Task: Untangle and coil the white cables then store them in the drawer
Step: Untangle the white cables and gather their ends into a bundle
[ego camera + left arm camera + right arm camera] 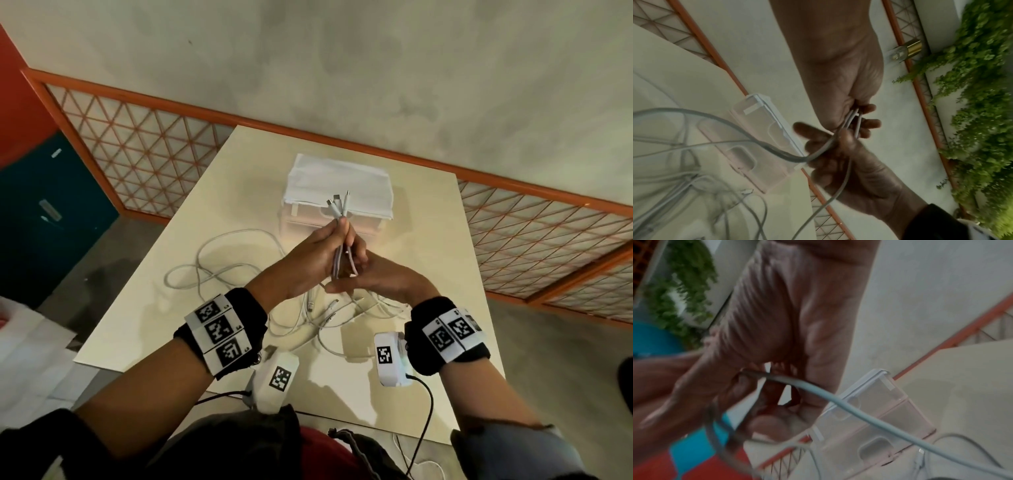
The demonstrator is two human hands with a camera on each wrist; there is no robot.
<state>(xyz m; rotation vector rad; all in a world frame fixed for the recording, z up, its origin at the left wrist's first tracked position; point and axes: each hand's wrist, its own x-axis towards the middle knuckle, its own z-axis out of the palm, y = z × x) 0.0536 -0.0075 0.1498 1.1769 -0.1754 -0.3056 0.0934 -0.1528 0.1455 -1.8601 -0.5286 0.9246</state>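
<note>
Both wrists raised: left hand [308, 260] pinches white cables [337, 212] plug-ends together, right hand [373, 274] seemingly gripping them lower, aligning for coiling

Drawer unit [337, 219] on table [428, 240], twelve o'clock side. Loose cables [219, 263] sprawl before it, six to nine o'clock. Cloth [342, 178] atop unit.

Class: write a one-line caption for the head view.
Both hands gather white cable ends above a tangle on the table.
</note>
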